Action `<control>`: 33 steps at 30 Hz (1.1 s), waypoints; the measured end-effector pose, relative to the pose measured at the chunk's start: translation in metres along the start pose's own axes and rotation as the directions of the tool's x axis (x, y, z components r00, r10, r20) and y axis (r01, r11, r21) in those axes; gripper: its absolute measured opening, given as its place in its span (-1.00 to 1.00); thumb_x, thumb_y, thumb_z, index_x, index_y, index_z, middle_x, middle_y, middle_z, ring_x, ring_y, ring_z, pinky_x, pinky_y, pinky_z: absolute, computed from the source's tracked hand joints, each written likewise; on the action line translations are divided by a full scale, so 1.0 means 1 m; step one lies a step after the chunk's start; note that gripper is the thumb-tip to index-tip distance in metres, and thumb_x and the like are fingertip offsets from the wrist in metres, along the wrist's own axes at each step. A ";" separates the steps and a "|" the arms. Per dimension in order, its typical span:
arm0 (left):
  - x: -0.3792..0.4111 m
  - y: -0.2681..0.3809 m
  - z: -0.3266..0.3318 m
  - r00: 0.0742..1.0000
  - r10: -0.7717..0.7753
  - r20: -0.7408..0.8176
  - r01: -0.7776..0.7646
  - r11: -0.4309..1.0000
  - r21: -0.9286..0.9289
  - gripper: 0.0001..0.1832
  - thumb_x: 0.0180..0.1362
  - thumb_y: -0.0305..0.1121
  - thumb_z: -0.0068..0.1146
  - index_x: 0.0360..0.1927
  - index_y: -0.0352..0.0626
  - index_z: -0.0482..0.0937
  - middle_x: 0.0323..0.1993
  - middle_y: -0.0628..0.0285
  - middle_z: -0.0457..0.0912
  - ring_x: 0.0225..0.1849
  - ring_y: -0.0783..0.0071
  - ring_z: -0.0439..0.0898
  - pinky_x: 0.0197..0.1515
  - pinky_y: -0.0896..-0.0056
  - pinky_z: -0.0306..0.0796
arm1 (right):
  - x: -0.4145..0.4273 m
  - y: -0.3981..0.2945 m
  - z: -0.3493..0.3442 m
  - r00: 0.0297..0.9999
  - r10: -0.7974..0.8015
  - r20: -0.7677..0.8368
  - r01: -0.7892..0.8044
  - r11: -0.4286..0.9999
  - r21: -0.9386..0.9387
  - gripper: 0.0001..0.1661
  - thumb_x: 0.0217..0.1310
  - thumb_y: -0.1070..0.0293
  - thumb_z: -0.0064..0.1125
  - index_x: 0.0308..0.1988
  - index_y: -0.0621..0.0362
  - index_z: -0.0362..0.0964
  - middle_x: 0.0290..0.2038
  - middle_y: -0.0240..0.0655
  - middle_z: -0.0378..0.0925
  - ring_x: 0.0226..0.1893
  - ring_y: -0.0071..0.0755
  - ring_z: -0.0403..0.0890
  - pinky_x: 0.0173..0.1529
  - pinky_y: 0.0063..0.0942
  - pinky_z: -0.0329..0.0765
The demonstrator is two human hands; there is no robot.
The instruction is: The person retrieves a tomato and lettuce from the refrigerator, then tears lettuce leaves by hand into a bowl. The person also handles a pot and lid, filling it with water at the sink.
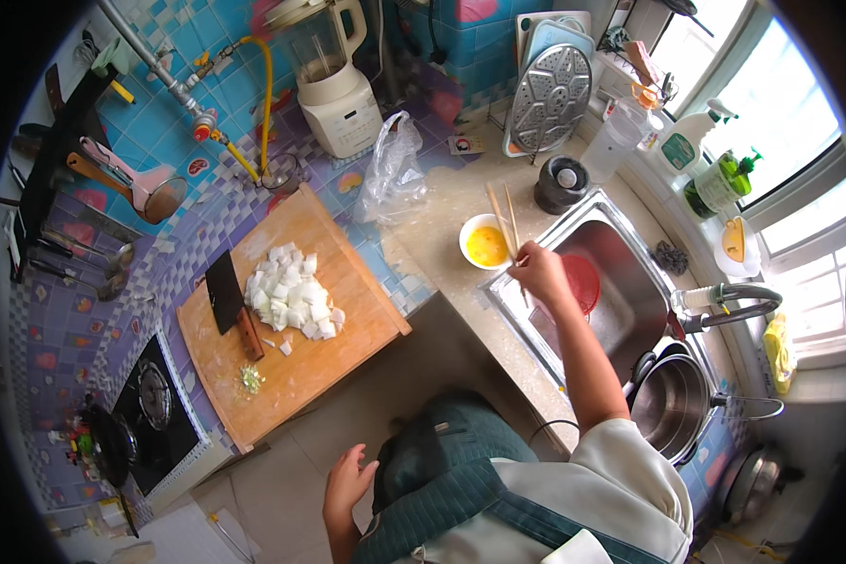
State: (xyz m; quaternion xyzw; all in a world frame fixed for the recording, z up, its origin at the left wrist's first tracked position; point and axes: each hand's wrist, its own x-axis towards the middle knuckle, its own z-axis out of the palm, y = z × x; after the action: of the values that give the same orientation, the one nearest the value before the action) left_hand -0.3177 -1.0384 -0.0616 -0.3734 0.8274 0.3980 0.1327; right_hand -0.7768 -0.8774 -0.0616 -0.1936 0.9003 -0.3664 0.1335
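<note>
My right hand (540,271) grips a pair of wooden chopsticks (498,209) over the counter, between the bowl and the sink. The chopsticks cross above the right rim of a small white bowl (465,257). Yellow beaten egg (487,246) fills part of that bowl; I cannot tell whether the chopsticks touch it. Down by my apron, my left hand (350,478) hangs empty with its fingers a little apart. Ahead on the left, a wooden cutting board (352,282) carries a heap of white chunks (292,290), a cleaver (227,296) and a small pile of chopped bits (252,379).
A steel sink (624,303) with a red strainer (579,282) lies right of the bowl. A steel pot (670,409) stands beside it. Behind are a stone mortar (561,185), a plastic bag (393,173) and a blender (338,106). A gas stove (162,423) is at left.
</note>
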 end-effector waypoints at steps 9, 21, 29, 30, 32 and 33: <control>0.000 0.012 0.010 0.998 0.047 -0.048 -0.047 0.999 0.004 -0.51 0.02 -0.27 0.19 0.03 -0.24 0.41 -0.16 0.01 0.54 -0.33 0.24 0.59 -0.23 0.29 0.45 | 0.016 0.008 0.039 0.993 -0.115 -0.008 0.110 0.967 -0.232 -0.73 -0.14 0.30 0.28 -0.44 0.24 0.41 -0.46 -0.05 0.53 -0.40 0.04 0.57 -0.30 -0.22 0.50; -0.017 0.009 0.014 0.997 0.015 -0.078 -0.018 0.999 -0.037 -0.52 0.04 -0.26 0.18 0.04 -0.22 0.40 -0.13 0.02 0.54 -0.30 0.23 0.60 -0.21 0.29 0.45 | 0.064 0.039 0.053 0.962 -0.201 -0.182 0.117 0.913 -0.392 -0.86 -0.10 0.46 0.03 -0.43 0.26 0.41 -0.46 0.04 0.51 -0.40 0.12 0.56 -0.25 -0.11 0.51; -0.021 0.000 0.023 0.996 -0.010 -0.084 0.005 0.998 -0.061 -0.52 0.04 -0.28 0.18 0.04 -0.23 0.40 -0.14 0.02 0.54 -0.29 0.23 0.59 -0.21 0.30 0.45 | 0.058 0.017 0.047 0.984 -0.174 -0.035 0.162 0.963 -0.215 -0.71 -0.05 0.25 0.20 -0.39 0.26 0.44 -0.43 0.04 0.54 -0.39 0.07 0.58 -0.25 -0.12 0.51; -0.021 0.000 0.024 0.997 -0.017 -0.077 0.012 0.998 -0.063 -0.52 0.04 -0.28 0.18 0.04 -0.22 0.40 -0.13 0.02 0.54 -0.28 0.21 0.60 -0.20 0.28 0.45 | 0.053 0.009 0.043 0.985 -0.173 -0.012 0.166 0.964 -0.208 -0.69 -0.07 0.23 0.23 -0.40 0.27 0.44 -0.44 0.03 0.54 -0.38 0.07 0.58 -0.24 -0.12 0.51; -0.020 0.000 0.027 0.998 -0.020 -0.067 0.015 0.998 -0.068 -0.52 0.04 -0.28 0.18 0.04 -0.22 0.40 -0.13 0.02 0.53 -0.28 0.21 0.60 -0.20 0.28 0.45 | 0.052 0.004 0.046 0.989 -0.148 0.018 0.149 0.969 -0.197 -0.62 -0.16 0.20 0.35 -0.40 0.26 0.43 -0.44 0.00 0.55 -0.35 0.06 0.59 -0.23 -0.14 0.50; -0.019 0.001 0.026 0.998 -0.018 -0.059 0.014 0.998 -0.068 -0.52 0.04 -0.28 0.18 0.04 -0.22 0.40 -0.13 0.02 0.53 -0.28 0.21 0.59 -0.20 0.28 0.45 | 0.055 0.005 0.047 0.991 -0.132 0.017 0.133 0.971 -0.200 -0.62 -0.17 0.21 0.35 -0.40 0.25 0.43 -0.44 0.00 0.55 -0.35 0.05 0.59 -0.24 -0.15 0.50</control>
State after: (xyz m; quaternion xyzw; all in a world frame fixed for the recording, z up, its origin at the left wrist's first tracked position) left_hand -0.3074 -1.0083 -0.0681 -0.3958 0.8142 0.4132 0.0984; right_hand -0.8094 -0.9275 -0.1036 -0.2663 0.9175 -0.2814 0.0904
